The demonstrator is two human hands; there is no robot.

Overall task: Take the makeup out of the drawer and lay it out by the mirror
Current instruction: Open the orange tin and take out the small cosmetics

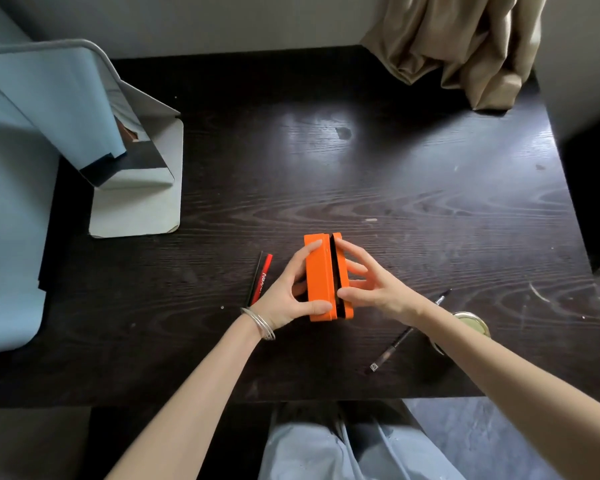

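Pale blue trousers (343,452) fill the near edge, below the dark wooden table (378,188). At mid-table the left hand (288,296) grips the orange makeup case (321,277) by its left half and the right hand (371,285) pinches the right half, a black gap showing between. Pulled unevenly, it could tip and spill. The mirror (84,109) stands far left.

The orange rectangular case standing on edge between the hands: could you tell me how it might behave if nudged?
The orange rectangular case looks rigid with flat sides, so it probably slides rather than rolls. Standing on a narrow edge, slightly open, it could tip sideways once both hands let go.
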